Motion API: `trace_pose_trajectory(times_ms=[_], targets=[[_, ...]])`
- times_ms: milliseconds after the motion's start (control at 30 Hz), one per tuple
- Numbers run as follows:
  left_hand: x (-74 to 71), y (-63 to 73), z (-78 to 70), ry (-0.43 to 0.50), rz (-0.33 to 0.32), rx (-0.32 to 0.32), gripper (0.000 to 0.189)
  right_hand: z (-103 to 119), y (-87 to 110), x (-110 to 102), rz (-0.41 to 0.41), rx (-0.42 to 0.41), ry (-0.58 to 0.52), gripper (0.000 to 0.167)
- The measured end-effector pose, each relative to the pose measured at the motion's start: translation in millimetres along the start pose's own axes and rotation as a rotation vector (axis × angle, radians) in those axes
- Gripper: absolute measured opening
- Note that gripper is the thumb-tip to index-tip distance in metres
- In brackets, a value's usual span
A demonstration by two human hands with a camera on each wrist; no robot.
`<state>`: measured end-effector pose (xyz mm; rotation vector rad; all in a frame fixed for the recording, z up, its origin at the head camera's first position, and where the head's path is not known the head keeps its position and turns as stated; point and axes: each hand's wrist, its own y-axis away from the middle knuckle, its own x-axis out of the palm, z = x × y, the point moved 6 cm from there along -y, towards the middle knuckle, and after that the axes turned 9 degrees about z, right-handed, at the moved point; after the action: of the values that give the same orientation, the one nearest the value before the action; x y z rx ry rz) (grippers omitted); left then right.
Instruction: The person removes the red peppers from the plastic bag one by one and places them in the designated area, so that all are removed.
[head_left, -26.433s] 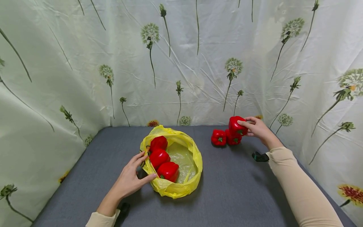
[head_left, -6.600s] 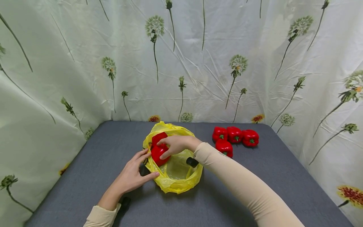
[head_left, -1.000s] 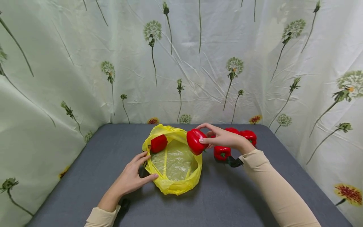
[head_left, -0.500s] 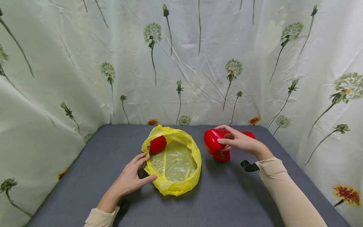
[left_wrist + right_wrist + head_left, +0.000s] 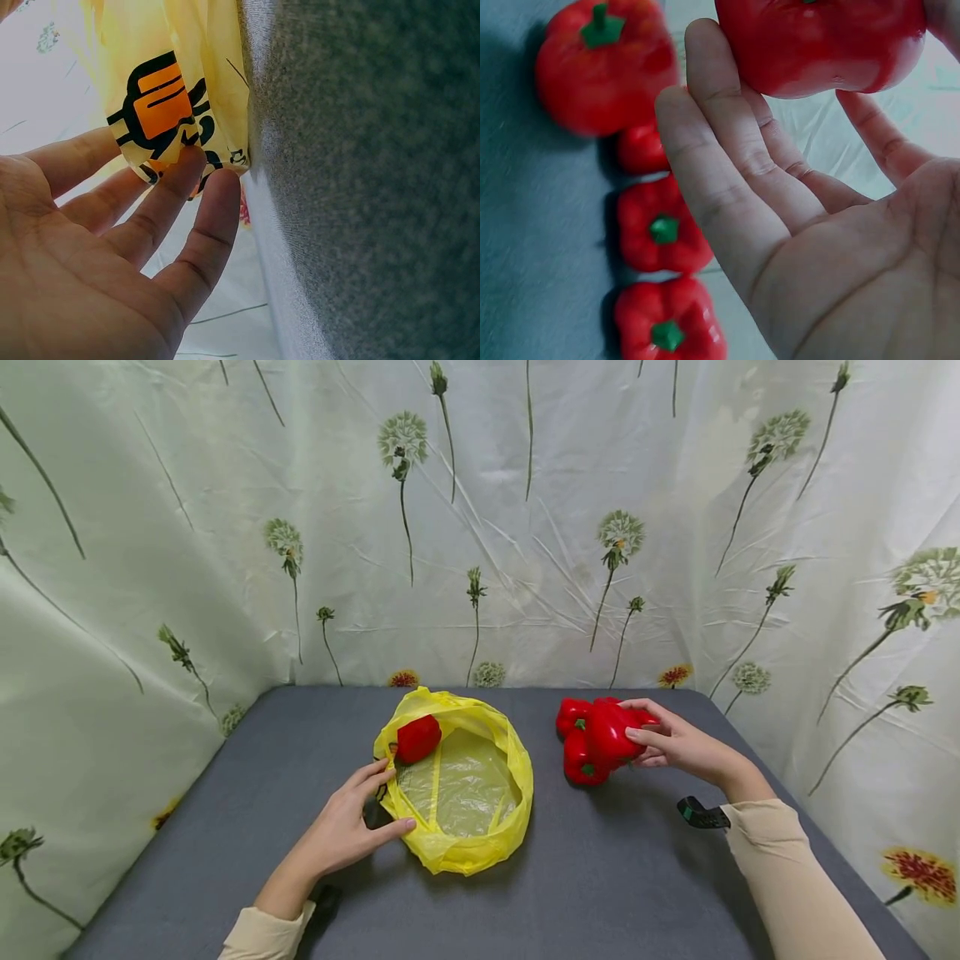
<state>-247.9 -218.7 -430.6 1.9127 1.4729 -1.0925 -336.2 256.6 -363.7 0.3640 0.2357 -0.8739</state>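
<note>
My right hand [image 5: 678,747] holds a glossy red bell pepper [image 5: 611,733] between thumb and fingers, just above the table at the right. It overlaps other red bell peppers [image 5: 581,762] grouped there, partly hiding them. In the right wrist view the held bell pepper [image 5: 825,52] is at the top, and several green-stemmed bell peppers [image 5: 664,236] sit on the table behind the fingers. A yellow plastic bag [image 5: 519,777] stands with its mouth wide; one red bell pepper [image 5: 418,739] lies inside at the left. My left hand [image 5: 341,827] touches the bag's left rim, fingers mostly straight.
A dark grey cloth-covered table [image 5: 480,918] lies under everything. Behind and at both sides hangs a pale curtain [image 5: 517,543] with dandelion prints. A black wrist device [image 5: 701,812] sticks out below the right wrist.
Over the last second my right hand carried the bell pepper from the bag's right rim to the group at right. Earlier frames show more bell peppers in the bag. My left hand stays put.
</note>
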Motion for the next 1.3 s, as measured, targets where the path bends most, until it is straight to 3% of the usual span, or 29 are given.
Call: trace_pose_trajectory(times_ms=[267, 767, 1300], targets=[[0.7, -0.1, -0.7, -0.001, 0.003, -0.006, 0.091, -21, 9.6, -10, -0.017, 0.008, -0.048, 0.056], [0.2, -0.3, -0.6, 0.002, 0.006, -0.009, 0.09, -51, 13.6, -18, -0.075, 0.104, -0.013, 0.064], [0.8, -0.7, -0.5, 0.001, 0.023, -0.039, 0.092, -68, 8.5, -16, -0.044, 0.128, -0.053, 0.069]])
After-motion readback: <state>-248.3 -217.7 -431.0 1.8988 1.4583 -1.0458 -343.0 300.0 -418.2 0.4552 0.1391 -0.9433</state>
